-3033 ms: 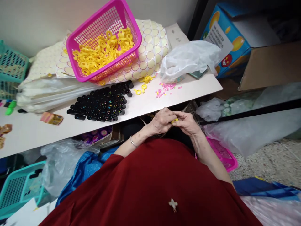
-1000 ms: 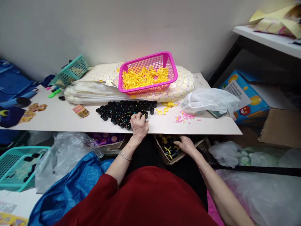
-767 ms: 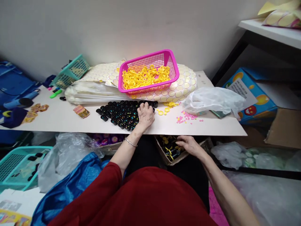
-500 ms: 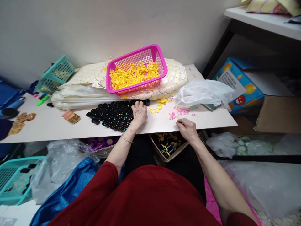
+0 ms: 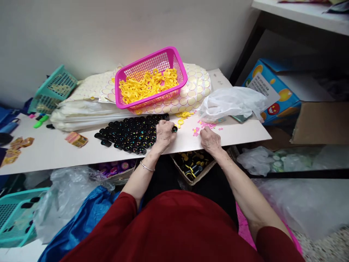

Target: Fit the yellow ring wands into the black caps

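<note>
My left hand [image 5: 165,135] is closed on a small black round container [image 5: 174,129], whose open-looking top faces up beside my fingers. Just left of it, rows of similar black containers [image 5: 128,133] stand packed together, with small coloured bits showing in many. My right hand [image 5: 210,140] has its fingers curled together at the near side of a scatter of small pink rings [image 5: 207,124]; anything between the fingertips is hidden. Between and beyond my hands lie a few yellow ring-ended pieces [image 5: 180,123].
A pink basket [image 5: 178,89] of yellow pieces rests on rolled, circle-printed sheets [image 5: 195,98]. A white plastic bag [image 5: 231,103] lies to the right, near a blue carton [image 5: 268,91]. Under the table edge, an open box [image 5: 201,176] holds black and yellow parts.
My left hand has come off the back of the black rows toward me, bringing one container with it. My right hand has moved slightly left and up, against the pink rings.
</note>
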Demonstrator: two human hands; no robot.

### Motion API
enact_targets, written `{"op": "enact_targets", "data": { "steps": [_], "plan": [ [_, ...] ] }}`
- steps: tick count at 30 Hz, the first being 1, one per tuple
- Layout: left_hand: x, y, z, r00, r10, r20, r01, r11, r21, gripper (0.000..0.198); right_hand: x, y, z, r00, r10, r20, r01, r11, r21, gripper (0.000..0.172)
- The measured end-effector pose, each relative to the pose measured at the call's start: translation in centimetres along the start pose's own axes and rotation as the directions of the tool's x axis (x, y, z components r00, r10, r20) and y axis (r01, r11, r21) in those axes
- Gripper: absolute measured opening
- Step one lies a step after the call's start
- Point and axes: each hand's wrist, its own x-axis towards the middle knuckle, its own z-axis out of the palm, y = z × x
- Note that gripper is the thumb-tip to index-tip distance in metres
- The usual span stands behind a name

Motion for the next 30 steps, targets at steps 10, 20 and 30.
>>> {"op": "enact_targets", "data": {
  "steps": [10,20,30],
  "plan": [
    [-1.3,5.2,4.3,0.987,0.095,0.130,-0.024,0.885,-0.466,0.025,-2.8,1.4,-0.3,0.993,-0.024,-0.116,0.046,0.980,0.191,0.019],
    [-1.8,4.9,7.0,0.988,0.012,0.157,0.095,0.750,-0.655,0.042,-3.7,2.5,0.3,0.994,0.037,-0.101,0.019,0.865,0.501,0.014],
    [-1.7,5.3,6.7,0.980,0.052,0.191,0.075,0.797,-0.600,0.037,-3.1,2.3,0.2,0.999,0.025,-0.047,-0.006,0.929,0.370,0.021]
  ]
}}
